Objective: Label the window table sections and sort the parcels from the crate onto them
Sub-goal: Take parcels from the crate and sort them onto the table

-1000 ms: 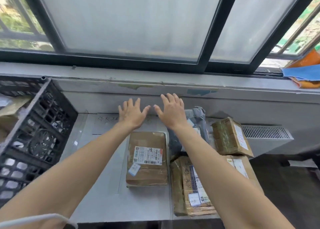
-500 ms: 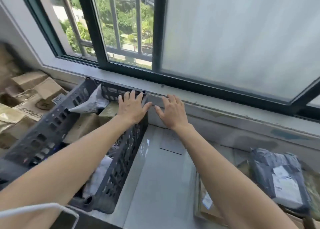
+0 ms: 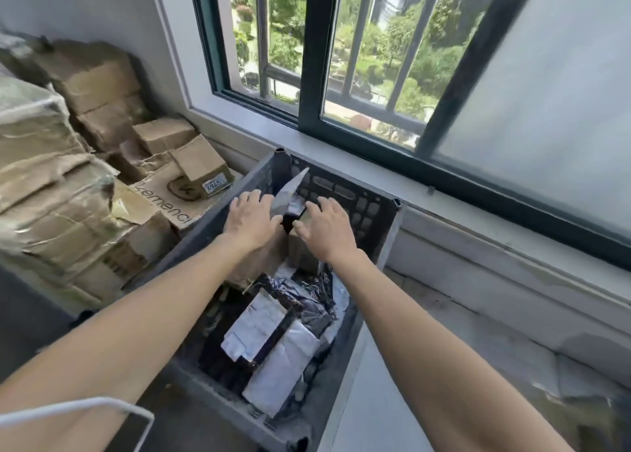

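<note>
Beneath the barred window (image 3: 309, 59), the grey crate (image 3: 358, 209) holds 2 stiff, likely light cardboard parcels (image 3: 268, 260) directly under the left grip (image 3: 252, 219) and right grip (image 3: 326, 228), both loose-fingered and grasping nothing yet, so I would clamp opposite side faces, avoiding the slippery poly mailer (image 3: 288, 192) between them.

Two hands (image 3: 253, 220) (image 3: 328, 230), one crate (image 3: 362, 206).

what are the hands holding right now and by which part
Nothing clearly gripped. The left hand lies flat on top of a brown parcel; the right hand touches the top corner of the neighbouring parcel, grip unclear.
</note>
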The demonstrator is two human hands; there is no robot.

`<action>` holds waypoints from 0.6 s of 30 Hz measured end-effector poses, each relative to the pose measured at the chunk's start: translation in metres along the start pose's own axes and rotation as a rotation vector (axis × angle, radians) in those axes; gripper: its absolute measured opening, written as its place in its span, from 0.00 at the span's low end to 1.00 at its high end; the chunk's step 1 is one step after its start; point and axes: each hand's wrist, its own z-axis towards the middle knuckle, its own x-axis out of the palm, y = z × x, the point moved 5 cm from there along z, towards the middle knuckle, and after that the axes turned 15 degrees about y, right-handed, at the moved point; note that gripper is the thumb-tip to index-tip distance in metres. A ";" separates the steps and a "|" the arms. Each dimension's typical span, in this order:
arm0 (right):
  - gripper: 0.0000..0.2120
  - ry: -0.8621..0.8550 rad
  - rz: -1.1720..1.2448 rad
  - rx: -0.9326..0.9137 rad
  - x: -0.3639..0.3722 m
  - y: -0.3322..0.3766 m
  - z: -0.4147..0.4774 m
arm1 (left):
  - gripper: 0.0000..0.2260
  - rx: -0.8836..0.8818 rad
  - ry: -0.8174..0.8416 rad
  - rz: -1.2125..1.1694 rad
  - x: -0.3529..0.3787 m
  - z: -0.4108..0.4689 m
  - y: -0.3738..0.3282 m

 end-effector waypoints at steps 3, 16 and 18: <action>0.25 0.021 -0.013 0.019 0.006 0.004 0.009 | 0.29 0.021 -0.015 -0.093 0.002 0.013 -0.001; 0.25 0.032 0.207 0.073 0.011 -0.029 0.003 | 0.15 0.116 -0.197 -0.378 -0.009 0.027 -0.019; 0.28 -0.002 0.433 0.120 0.003 -0.034 0.001 | 0.14 0.176 -0.226 -0.500 -0.027 0.024 -0.027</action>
